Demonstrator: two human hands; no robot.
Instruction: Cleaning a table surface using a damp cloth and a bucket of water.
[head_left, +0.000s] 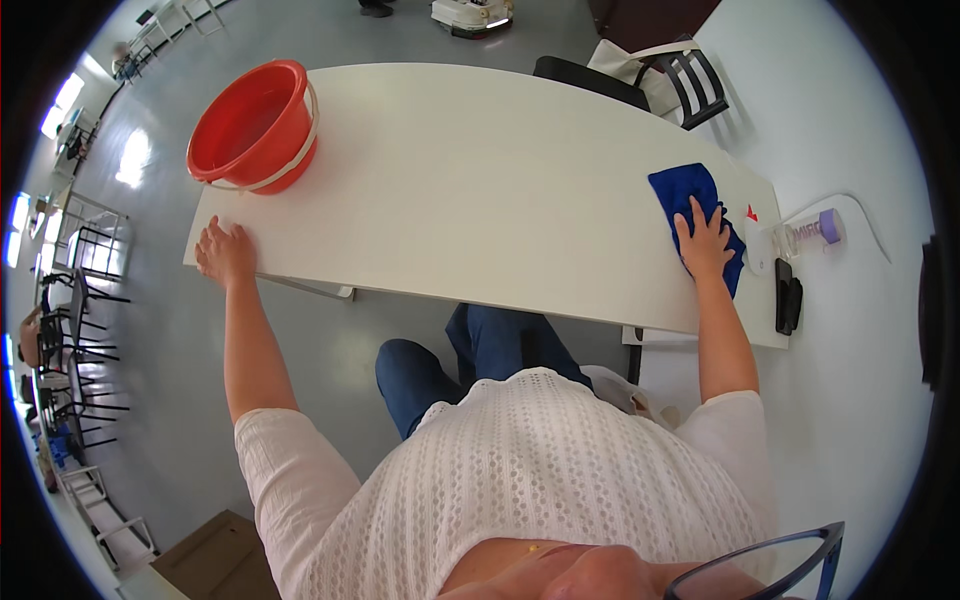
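Observation:
A long white table stretches across in front of me. My right hand lies with fingers spread on a dark blue cloth near the table's right end, pressing it against the top. At the left end, my left hand rests on the near corner of the table with its fingers apart, holding nothing. Beyond it stands a red plastic bucket with a pale handle hanging down its side. The bucket's visible inside shows no clear contents.
Right of the cloth are a white device with a cable, a clear bottle with a purple cap and a black object. A black chair with a pale bag stands behind the table. The wall is close on the right.

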